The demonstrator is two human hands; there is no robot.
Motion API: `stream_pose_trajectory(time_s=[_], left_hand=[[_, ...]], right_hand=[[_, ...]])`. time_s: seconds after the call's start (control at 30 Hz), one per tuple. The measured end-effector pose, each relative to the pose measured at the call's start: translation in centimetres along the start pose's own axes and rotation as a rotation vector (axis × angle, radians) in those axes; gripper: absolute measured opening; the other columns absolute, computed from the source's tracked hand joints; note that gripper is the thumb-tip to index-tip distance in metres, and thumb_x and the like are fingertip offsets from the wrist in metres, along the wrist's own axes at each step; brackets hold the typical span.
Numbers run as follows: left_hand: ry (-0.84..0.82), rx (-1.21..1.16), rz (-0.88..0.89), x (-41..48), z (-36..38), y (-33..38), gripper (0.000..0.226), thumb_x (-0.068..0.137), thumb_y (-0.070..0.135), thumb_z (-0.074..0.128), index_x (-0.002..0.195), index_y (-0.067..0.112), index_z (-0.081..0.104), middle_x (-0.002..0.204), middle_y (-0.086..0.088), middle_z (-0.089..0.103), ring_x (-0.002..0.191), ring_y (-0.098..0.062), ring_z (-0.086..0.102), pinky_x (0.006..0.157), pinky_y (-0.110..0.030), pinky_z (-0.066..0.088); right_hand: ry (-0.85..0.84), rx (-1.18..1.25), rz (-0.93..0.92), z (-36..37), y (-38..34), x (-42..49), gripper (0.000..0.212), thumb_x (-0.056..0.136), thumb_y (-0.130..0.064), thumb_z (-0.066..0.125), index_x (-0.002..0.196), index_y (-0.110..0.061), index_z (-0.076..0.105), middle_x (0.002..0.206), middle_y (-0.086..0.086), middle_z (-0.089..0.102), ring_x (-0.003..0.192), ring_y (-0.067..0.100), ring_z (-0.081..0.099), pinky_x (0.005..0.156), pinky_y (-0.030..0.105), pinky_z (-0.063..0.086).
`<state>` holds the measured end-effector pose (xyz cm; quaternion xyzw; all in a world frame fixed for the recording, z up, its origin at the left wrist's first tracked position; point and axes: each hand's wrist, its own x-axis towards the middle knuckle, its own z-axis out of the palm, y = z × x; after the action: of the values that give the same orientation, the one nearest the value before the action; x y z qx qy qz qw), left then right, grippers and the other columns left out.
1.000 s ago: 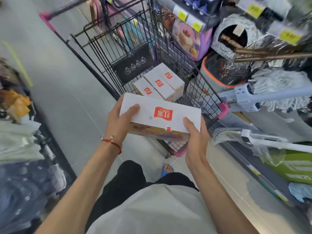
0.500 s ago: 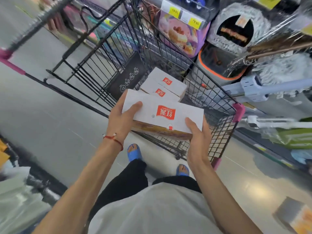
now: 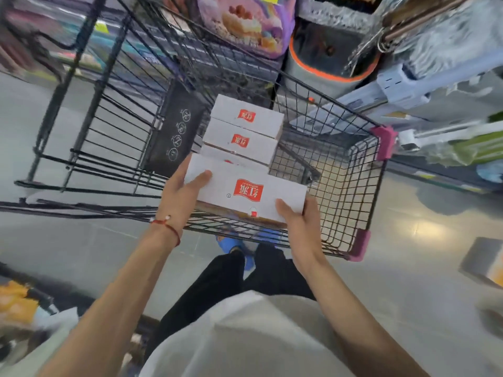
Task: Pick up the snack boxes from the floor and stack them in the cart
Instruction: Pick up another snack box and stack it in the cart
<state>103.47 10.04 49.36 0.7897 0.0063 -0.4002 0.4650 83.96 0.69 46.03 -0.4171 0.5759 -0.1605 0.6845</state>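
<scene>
Over the near rim of the black wire cart (image 3: pixel 340 186), the left hand (image 3: pixel 181 197) clasps one short end of a flat white cardboard snack box (image 3: pixel 245 190), thumb on top. It is held level by both ends, I judge, so it lands square against the matching stacked boxes (image 3: pixel 242 131) in the basket. The right hand (image 3: pixel 300 227) grips the other end likewise. Far right, another box (image 3: pixel 483 261) lies on the glossy floor.

Box count was five: one held box (image 3: pixel 245 187), three loaded boxes (image 3: pixel 241 142) in the single cart (image 3: pixel 379 186), one blurry floor box (image 3: pixel 481 261). Hands were two, left hand (image 3: pixel 178 197) and right hand (image 3: pixel 299 225).
</scene>
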Motion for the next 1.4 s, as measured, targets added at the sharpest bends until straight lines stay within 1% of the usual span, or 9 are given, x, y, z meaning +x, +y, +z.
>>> stream_pose_trajectory(time_s=[0.1,0.33,0.43,0.57,0.67,0.87,1.03,1.27,1.4], left_hand=[[-0.018,0.067,-0.037,1.6,0.8,-0.1,0.03,0.098,0.019,0.062,0.119,0.041,0.055,0.098,0.025,0.061,0.089,0.009,0.055,0.067,-0.007,0.04],[-0.068,0.163,-0.142,6.6,0.6,-2.1,0.041,0.09,0.023,0.072,0.128,0.02,0.057,0.101,0.015,0.066,0.089,0.001,0.061,0.071,-0.014,0.044],[-0.115,0.247,-0.164,9.2,-0.1,-3.0,0.042,0.089,0.022,0.074,0.126,0.019,0.054,0.106,0.007,0.066,0.09,-0.001,0.06,0.071,-0.016,0.045],[-0.187,0.331,-0.184,12.3,-1.1,-4.3,0.028,0.09,0.014,0.072,0.113,0.021,0.057,0.099,0.008,0.066,0.087,0.0,0.062,0.072,-0.015,0.049],[-0.215,0.38,-0.227,14.1,-1.6,-5.3,0.035,0.09,0.017,0.072,0.121,0.015,0.057,0.111,0.001,0.067,0.098,-0.011,0.063,0.071,-0.013,0.043],[-0.184,0.437,-0.278,17.8,-1.3,-8.6,0.049,0.088,0.024,0.075,0.131,0.014,0.053,0.118,-0.003,0.065,0.111,-0.021,0.061,0.092,-0.03,0.046],[-0.172,0.494,-0.296,20.2,-0.5,-10.9,0.054,0.091,0.025,0.072,0.137,0.015,0.046,0.123,-0.004,0.065,0.115,-0.024,0.06,0.095,-0.034,0.045],[-0.126,0.567,-0.267,22.7,-0.1,-13.1,0.049,0.087,0.021,0.072,0.13,0.014,0.05,0.121,-0.004,0.066,0.112,-0.025,0.063,0.094,-0.035,0.052],[-0.164,0.544,-0.273,22.6,-0.4,-13.2,0.044,0.089,0.02,0.07,0.128,0.016,0.049,0.12,-0.002,0.065,0.109,-0.021,0.062,0.078,-0.023,0.047]], right_hand=[[-0.03,-0.059,0.072,0.1,0.6,1.8,0.05,0.096,-0.005,0.07,0.138,-0.012,0.044,0.118,-0.01,0.067,0.097,-0.007,0.066,0.089,0.014,0.055],[-0.029,-0.151,0.216,2.2,1.7,5.0,0.064,0.089,-0.004,0.075,0.135,-0.02,0.033,0.123,0.0,0.066,0.108,0.009,0.065,0.062,0.003,0.05],[-0.012,-0.151,0.273,3.7,2.8,6.1,0.064,0.087,-0.003,0.078,0.13,-0.016,0.032,0.118,0.0,0.065,0.1,0.003,0.062,0.058,0.002,0.048],[0.053,-0.127,0.315,6.5,5.1,7.4,0.073,0.075,-0.014,0.087,0.13,-0.01,0.039,0.116,0.002,0.071,0.105,0.015,0.071,0.072,0.016,0.059],[0.08,-0.101,0.299,8.1,6.5,8.3,0.08,0.067,-0.013,0.088,0.135,-0.004,0.046,0.123,0.01,0.072,0.11,0.022,0.074,0.08,0.031,0.064],[0.118,-0.077,0.37,9.5,8.9,11.3,0.073,0.082,0.0,0.083,0.134,-0.01,0.033,0.124,0.005,0.062,0.11,0.015,0.066,0.065,0.011,0.056],[0.146,-0.087,0.425,10.5,11.7,13.9,0.075,0.082,-0.004,0.084,0.137,-0.011,0.033,0.127,0.004,0.062,0.115,0.017,0.065,0.072,0.016,0.057],[0.17,-0.116,0.428,11.3,14.2,16.0,0.073,0.081,0.0,0.081,0.139,-0.008,0.038,0.126,0.007,0.062,0.115,0.017,0.064,0.071,0.015,0.058],[0.196,-0.162,0.407,11.3,14.4,16.1,0.07,0.083,0.002,0.08,0.139,-0.008,0.04,0.127,0.006,0.061,0.117,0.019,0.062,0.069,0.016,0.056]])
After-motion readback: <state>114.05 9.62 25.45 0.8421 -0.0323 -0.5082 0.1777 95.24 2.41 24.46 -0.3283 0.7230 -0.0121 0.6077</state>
